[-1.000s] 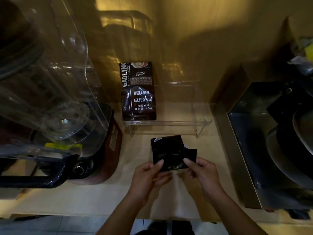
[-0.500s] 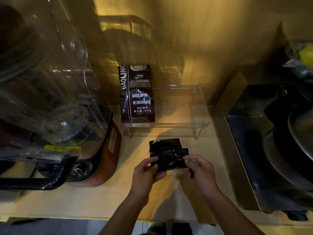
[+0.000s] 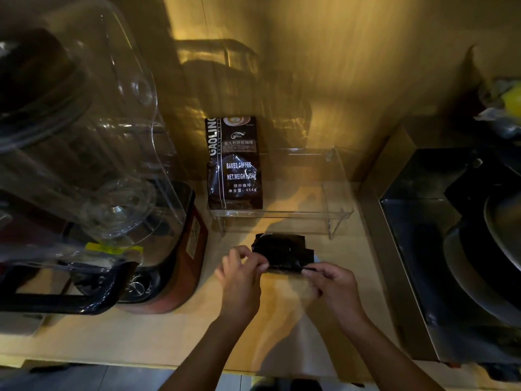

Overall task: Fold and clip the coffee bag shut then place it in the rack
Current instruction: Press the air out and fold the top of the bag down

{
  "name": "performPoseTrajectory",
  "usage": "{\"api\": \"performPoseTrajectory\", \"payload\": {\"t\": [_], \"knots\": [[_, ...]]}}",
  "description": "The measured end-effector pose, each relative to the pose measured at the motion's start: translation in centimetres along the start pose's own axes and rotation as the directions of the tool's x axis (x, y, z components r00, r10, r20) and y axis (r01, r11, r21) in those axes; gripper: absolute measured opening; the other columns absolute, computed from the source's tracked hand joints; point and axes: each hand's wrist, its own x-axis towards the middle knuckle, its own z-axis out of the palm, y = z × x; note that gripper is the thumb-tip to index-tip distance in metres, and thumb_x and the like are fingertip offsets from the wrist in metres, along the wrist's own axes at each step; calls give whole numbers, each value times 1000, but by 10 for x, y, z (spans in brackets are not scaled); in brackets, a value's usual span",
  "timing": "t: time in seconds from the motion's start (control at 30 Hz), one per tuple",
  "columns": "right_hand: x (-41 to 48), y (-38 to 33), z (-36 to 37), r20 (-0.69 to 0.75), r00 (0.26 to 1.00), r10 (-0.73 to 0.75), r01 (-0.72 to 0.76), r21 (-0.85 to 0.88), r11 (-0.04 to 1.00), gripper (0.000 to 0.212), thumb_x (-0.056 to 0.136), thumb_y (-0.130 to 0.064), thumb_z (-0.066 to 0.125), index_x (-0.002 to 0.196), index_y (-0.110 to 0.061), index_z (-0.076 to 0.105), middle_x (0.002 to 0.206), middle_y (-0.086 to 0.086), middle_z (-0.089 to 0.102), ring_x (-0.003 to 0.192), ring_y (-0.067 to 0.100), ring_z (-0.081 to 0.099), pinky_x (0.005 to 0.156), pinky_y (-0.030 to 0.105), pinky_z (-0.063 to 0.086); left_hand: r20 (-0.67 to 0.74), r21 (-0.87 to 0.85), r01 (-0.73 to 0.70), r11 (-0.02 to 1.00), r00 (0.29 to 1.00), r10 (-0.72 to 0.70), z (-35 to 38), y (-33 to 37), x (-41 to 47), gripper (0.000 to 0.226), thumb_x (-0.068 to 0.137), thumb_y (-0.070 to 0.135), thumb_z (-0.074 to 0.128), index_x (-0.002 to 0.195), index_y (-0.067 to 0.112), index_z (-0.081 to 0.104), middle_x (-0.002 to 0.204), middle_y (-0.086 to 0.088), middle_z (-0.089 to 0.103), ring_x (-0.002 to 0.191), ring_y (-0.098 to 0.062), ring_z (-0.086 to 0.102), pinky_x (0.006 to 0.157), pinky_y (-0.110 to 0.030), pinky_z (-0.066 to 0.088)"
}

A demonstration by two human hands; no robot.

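Note:
A small black coffee bag (image 3: 282,251) lies on the wooden counter just in front of the clear acrylic rack (image 3: 335,210). My left hand (image 3: 242,273) pinches the bag's near left edge. My right hand (image 3: 334,283) pinches its near right edge, where the foil is folded over into a narrow strip. No clip is visible. A larger dark coffee bag (image 3: 234,165) with white lettering stands upright in the left end of the rack.
A blender with a clear cover (image 3: 84,153) and a red-brown base (image 3: 180,258) fills the left side. A steel machine (image 3: 451,249) stands at the right. A white cloth or paper (image 3: 293,342) lies under my forearms near the counter's front edge.
Both hands have rolled the bag's near edge over toward the rack, so the bag looks shorter and flatter. My view has shifted slightly.

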Motion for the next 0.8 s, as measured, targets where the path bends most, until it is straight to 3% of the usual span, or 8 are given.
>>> {"api": "performPoseTrajectory", "payload": {"t": [0.07, 0.17, 0.23, 0.3, 0.37, 0.5, 0.67, 0.8], "knots": [[3, 0, -1, -21, 999, -25, 25, -7, 1000, 22, 73, -4, 68, 62, -22, 72, 46, -6, 62, 47, 4, 53, 47, 15, 43, 32, -69, -12, 998, 999, 14, 2, 5, 1, 11, 89, 21, 51, 82, 18, 59, 88, 11, 46, 88, -9, 38, 78, -21, 11], [6, -8, -4, -45, 998, -53, 51, -34, 998, 20, 72, -6, 70, 60, -22, 70, 73, -2, 60, 73, 16, 59, 69, 30, 49, 38, -156, 1, 988, 999, 5, 2, 11, 3, 15, 91, 16, 48, 78, 19, 55, 76, 14, 49, 82, -6, 43, 81, -17, 12], [8, -17, -6, -17, 991, -136, 129, -219, 967, 20, 71, -8, 71, 61, -25, 68, 85, -4, 51, 89, 21, 53, 80, 35, 45, 61, -171, 5, 985, 998, 6, 1, 13, 7, 18, 92, 16, 47, 76, 21, 53, 73, 15, 48, 82, 5, 41, 79, -18, 13], [11, -25, -7, 71, 959, -273, 271, -496, 825, 8, 72, -14, 72, 71, -22, 70, 94, -5, 53, 98, 18, 47, 86, 30, 28, 100, -183, 4, 983, 995, 15, 2, 14, 11, 20, 92, 16, 45, 75, 23, 51, 70, 18, 46, 84, 22, 34, 77, -20, 13], [11, -31, -1, 215, 891, -399, 430, -682, 592, 8, 77, -19, 67, 83, -20, 71, 95, -2, 61, 96, 15, 47, 75, 24, 15, 111, -186, -5, 982, 994, 26, 3, 18, 13, 20, 92, 15, 46, 74, 22, 50, 69, 20, 44, 84, 30, 27, 75, -22, 14], [9, -37, 26, 381, 811, -443, 556, -736, 385, 15, 88, -20, 49, 86, -17, 64, 91, 0, 65, 93, 18, 51, 77, 27, 16, 125, -178, -20, 984, 991, 43, 10, 24, 13, 20, 93, 18, 45, 74, 21, 52, 70, 16, 50, 82, 22, 33, 75, -23, 14], [15, -33, 30, 375, 840, -393, 526, -740, 418, 13, 88, -15, 46, 80, -18, 55, 86, -9, 56, 93, 11, 47, 77, 28, 15, 173, -229, 86, 970, 984, -46, 7, 24, 15, 28, 93, 19, 44, 68, 29, 49, 69, 17, 49, 84, 6, 37, 74, -25, 15], [21, -37, 23, 294, 884, -363, 463, -655, 598, 15, 84, -15, 55, 71, -23, 57, 72, -15, 50, 82, -2, 41, 73, 27, 13, 184, -275, 188, 943, 973, -140, 2, 27, 17, 26, 92, 19, 45, 68, 26, 50, 70, 10, 51, 90, -1, 34, 72, -29, 18]]}}
